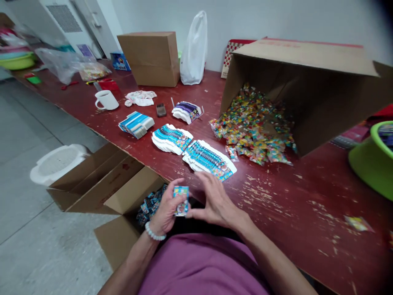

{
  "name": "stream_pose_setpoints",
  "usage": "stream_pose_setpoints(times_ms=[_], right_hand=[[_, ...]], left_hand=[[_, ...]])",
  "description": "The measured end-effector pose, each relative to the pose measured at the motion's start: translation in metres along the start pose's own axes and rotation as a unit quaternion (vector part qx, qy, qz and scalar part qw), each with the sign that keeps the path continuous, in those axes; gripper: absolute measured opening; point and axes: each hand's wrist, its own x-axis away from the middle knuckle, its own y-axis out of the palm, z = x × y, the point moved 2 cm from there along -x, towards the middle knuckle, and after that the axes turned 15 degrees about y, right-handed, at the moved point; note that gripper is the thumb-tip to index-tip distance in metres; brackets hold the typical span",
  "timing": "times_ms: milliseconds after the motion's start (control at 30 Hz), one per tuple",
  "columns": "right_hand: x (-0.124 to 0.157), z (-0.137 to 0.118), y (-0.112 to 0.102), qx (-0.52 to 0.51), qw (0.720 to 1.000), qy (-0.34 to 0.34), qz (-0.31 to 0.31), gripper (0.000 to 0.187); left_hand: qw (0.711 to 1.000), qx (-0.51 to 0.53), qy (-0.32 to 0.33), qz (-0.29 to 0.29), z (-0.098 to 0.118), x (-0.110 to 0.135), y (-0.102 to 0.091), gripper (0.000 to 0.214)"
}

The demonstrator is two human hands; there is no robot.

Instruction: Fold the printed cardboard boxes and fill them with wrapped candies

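The red surface (301,213) lay ahead of the fingers, fanned flat cartons (208,159) just beyond. The left hand (167,207) gripped the small blue box (181,190), long axis pointing forward; the right hand (212,201), fingers parted, flanked its right edge.

From where I'm standing, there's 1 cam, worn on the person's head, aimed fwd & steeply down. It looks over the purple top (202,266) at bottom ctr; left hand (166,209) & right hand (216,200) are close to the lens, a bit below mid-pic. Beyond them it faces across the red table (294,205) to the pale wall (147,14), farther off along the top. View's wide & tilted: table's nr edge runs diag., upper L to lower R, w/ floor (30,254) on the L side. Pic's squeezed in ht.
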Motion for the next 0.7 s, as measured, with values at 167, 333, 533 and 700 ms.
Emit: stream_pose_setpoints(times_ms=[167, 333, 533, 700], right_hand=[[-0.02, 0.084, -0.022, 0.113, 0.971, 0.149, 0.15, 0.081], [-0.021, 0.114, -0.024, 0.197, 0.939, 0.254, 0.124, 0.079], [-0.015, 0.11, -0.027, 0.028, 0.938, 0.289, 0.188, 0.067], [0.003, 0.084, -0.047, -0.372, 0.877, 0.289, 0.092, 0.037]], left_hand=[[0.943, -0.294, 0.066, 0.143, -0.012, -0.003, -0.101, 0.062], [0.936, -0.327, 0.086, 0.1, -0.004, -0.004, -0.111, 0.054], [0.937, -0.292, 0.188, 0.042, 0.013, -0.016, -0.019, 0.037], [0.952, -0.217, 0.214, -0.028, 0.027, -0.029, 0.034, 0.036]])
